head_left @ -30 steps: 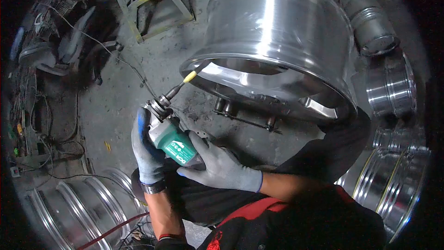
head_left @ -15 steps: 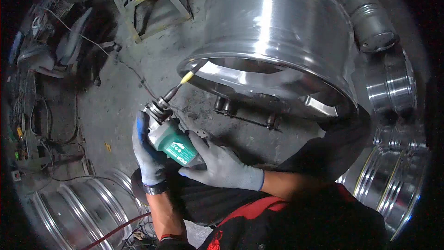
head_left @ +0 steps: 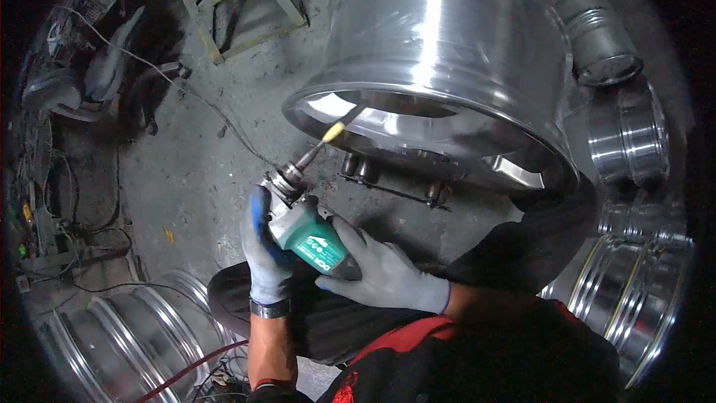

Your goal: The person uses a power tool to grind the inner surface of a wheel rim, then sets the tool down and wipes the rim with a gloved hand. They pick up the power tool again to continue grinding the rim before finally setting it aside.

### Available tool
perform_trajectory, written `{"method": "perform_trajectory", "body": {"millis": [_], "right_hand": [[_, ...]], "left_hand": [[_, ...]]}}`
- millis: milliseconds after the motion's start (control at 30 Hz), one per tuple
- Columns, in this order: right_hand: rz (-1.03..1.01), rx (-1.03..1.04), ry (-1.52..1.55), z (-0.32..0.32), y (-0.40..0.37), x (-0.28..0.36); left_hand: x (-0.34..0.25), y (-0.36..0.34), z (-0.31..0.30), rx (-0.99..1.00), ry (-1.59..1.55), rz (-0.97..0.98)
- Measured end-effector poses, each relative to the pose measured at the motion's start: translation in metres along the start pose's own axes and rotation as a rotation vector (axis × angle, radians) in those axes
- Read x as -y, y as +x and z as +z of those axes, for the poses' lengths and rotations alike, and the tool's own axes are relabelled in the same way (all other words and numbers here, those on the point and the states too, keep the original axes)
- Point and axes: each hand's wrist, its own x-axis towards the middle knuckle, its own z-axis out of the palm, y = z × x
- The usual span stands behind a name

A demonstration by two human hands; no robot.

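Green power tool lay betw. both gloved hands: L hand curled round its metal head, R hand clasped the housing, thumb opp. fingers. Judged rigid, mod. heavy, nose-heavy w/ yellow-banded shaft; smooth casing prob. slippery. Best hold: head + housing, clear of shaft. Metal wheel sat fwd of R hand; tip contact unconfirmed.

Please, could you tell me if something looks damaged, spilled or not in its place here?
No clear damage or spill shows. Only untidy: a thin cable trails loosely over the floor, where a small yellow scrap, perhaps litter, also lies.
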Motion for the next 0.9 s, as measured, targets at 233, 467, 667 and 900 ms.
{"method": "perform_trajectory", "body": {"millis": [233,467,667,900], "right_hand": [[-0.095,0.036,0.03,-0.001,0.026,0.005],[0.019,0.088,-0.014,-0.002,0.006,-0.004],[0.082,0.056,-0.008,-0.001,-0.009,0.0],[0.014,0.095,0.019,0.01,0.011,-0.005]], "left_hand": [[-0.013,0.001,0.0,-0.095,-0.111,0.075],[0.003,0.001,-0.006,0.039,-0.229,-0.09],[0.018,-0.001,-0.007,-0.041,-0.02,-0.04],[0.004,0.002,-0.019,0.0,-0.19,-0.034]]}}
